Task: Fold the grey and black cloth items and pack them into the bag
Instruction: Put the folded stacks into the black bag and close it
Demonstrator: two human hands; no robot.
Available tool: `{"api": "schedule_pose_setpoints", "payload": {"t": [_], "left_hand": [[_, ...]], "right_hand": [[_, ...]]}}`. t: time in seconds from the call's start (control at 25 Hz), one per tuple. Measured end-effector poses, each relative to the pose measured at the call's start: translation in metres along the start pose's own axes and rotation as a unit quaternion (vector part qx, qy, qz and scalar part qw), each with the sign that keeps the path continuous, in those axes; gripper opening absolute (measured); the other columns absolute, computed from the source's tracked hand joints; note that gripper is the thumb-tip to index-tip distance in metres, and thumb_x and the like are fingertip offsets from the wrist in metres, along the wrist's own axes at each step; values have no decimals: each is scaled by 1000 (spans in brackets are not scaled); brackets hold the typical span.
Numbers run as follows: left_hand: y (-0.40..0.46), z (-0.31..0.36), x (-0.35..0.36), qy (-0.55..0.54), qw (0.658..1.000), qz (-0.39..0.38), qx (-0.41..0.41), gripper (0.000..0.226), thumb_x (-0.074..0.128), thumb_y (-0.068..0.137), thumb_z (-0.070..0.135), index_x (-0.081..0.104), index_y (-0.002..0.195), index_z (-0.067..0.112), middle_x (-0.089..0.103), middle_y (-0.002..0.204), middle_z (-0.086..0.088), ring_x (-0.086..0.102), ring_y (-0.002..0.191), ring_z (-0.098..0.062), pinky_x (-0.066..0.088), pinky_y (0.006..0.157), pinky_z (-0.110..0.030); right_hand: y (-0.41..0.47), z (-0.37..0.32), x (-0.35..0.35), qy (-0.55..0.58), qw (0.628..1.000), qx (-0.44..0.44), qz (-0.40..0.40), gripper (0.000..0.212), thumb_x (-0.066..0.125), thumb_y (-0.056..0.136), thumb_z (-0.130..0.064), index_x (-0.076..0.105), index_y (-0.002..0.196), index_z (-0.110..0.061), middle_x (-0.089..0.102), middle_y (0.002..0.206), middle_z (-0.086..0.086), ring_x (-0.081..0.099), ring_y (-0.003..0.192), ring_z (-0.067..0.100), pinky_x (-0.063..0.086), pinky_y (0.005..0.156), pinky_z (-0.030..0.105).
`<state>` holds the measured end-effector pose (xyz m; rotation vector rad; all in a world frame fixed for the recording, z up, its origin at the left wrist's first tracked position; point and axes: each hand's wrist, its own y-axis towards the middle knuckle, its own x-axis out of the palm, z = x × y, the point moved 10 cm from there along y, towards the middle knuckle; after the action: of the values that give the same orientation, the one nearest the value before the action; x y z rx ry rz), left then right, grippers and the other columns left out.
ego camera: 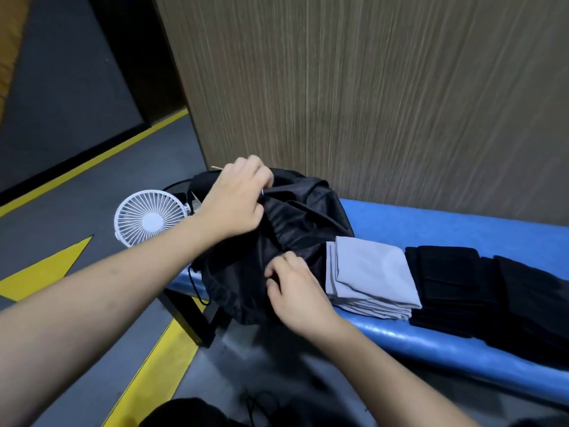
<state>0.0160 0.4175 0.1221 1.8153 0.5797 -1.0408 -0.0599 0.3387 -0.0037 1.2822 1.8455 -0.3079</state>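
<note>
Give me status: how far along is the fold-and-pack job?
Done: folding. The grey cloth stack and the black cloth stack lie folded on the blue bench.
In hand: the left hand and right hand grip the black drawstring bag at its mouth.
Left: packing both stacks; neither is in the bag.

Workshop-like hall: yellow floor lines (101, 155), blue padded bench (446, 229).

Your left hand (238, 200) hides the bag (295, 217) mouth; its fingertips blur. Black cloth stack (480, 291) runs off the right edge. Fan (150, 215) base sits behind the bag.
</note>
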Motion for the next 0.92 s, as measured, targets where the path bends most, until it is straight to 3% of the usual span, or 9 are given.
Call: {"api": "schedule_pose_setpoints", "payload": {"t": [0.12,0.2,0.28,0.4,0.52,0.64,0.72,0.8,0.92], "left_hand": [[-33,47,14,13,978,-71,194,17,49,67,19,53,83,18,47,87,0,43,78,-22,35,68,-36],[-51,45,42,21,961,-140,236,12,51,74,24,58,83,22,51,89,3,50,78,-21,39,69,-33],[-54,21,69,56,959,-208,184,23,54,84,35,62,102,24,54,105,2,57,91,-22,46,77,-34],[-52,-13,97,127,944,-289,96,60,59,87,56,50,136,23,42,140,-5,46,127,-24,41,103,-37],[-38,-29,101,104,953,-283,26,66,50,92,59,42,146,21,26,156,-12,29,143,-28,29,116,-37],[-25,-46,108,160,939,-304,-25,75,46,91,65,34,150,19,12,161,-19,11,150,-34,22,119,-46],[-18,-56,110,207,926,-313,-44,90,59,84,66,27,152,17,4,162,-22,3,150,-38,18,120,-51],[-14,-61,110,224,921,-316,-39,98,68,77,63,25,152,16,0,162,-22,-1,150,-38,16,120,-50],[-13,-64,112,238,913,-331,-14,105,75,73,59,20,154,21,-2,162,-20,-3,151,-36,13,121,-47]], "right_hand": [[17,24,6,105,989,100,29,16,53,89,-11,52,104,-14,48,113,4,47,111,24,37,96,32],[25,35,9,161,973,162,43,26,55,87,-11,51,112,-13,46,126,6,46,121,26,36,103,33],[29,39,12,125,975,179,37,42,60,85,-17,47,125,-13,35,147,11,33,139,28,28,113,37],[26,30,32,-47,987,139,-68,64,67,83,-40,40,139,-26,15,162,4,11,149,28,16,117,51],[16,20,48,-106,979,90,-148,57,64,88,-43,44,140,-32,20,162,-4,2,152,29,10,114,63],[17,7,36,-108,987,45,-112,27,52,95,-24,57,121,-24,48,143,-2,26,145,25,19,111,53],[18,-8,19,-150,987,-2,-53,14,51,88,-16,56,100,-20,65,100,5,55,114,29,25,100,41],[17,-19,9,-172,984,-29,-41,10,48,86,-14,47,94,-19,59,69,7,60,82,34,27,102,39],[7,-23,13,-139,988,-26,-65,15,43,96,-27,45,104,-15,66,78,14,59,83,37,31,86,36]]}}
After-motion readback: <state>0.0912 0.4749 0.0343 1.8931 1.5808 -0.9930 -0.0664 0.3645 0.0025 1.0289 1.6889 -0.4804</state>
